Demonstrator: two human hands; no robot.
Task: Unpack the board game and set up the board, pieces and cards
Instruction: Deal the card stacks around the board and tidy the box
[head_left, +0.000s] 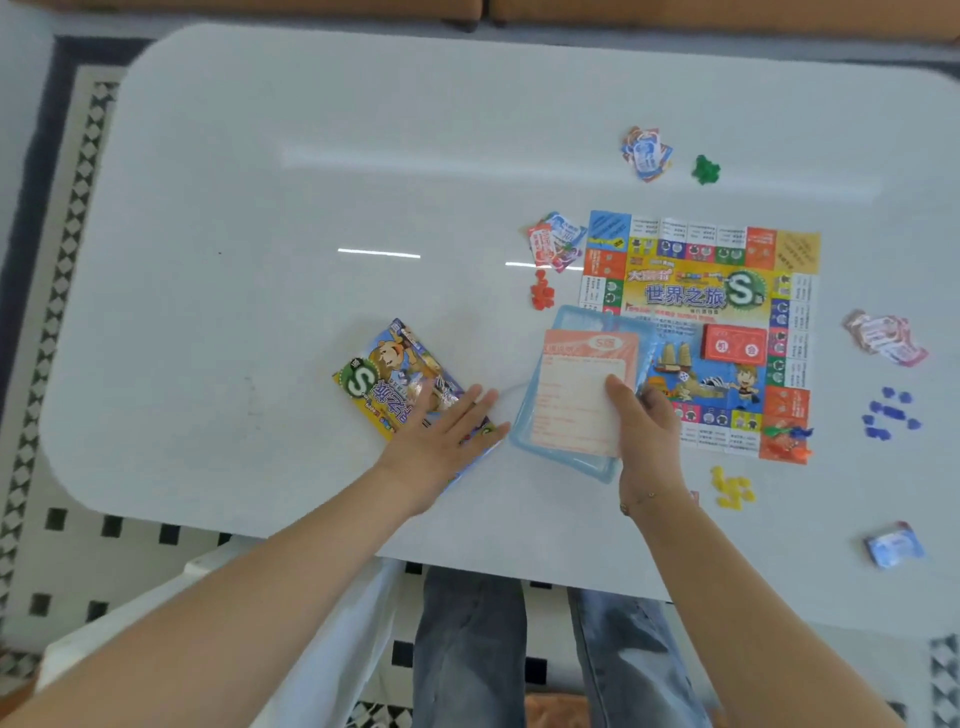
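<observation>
While the right hand (647, 415) pinches the orange sheet (584, 397) over the blue tray (566, 457), the flat, open left hand (441, 436) presses the box lid (384, 374) just left of it.

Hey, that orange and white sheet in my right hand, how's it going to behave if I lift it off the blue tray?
The orange and white sheet looks thin and flat like paper, so it would probably flop or curl when held by one edge. It seems light, judging by how the right hand pinches it with thumb on top. On the glossy table it might slide easily.
</observation>
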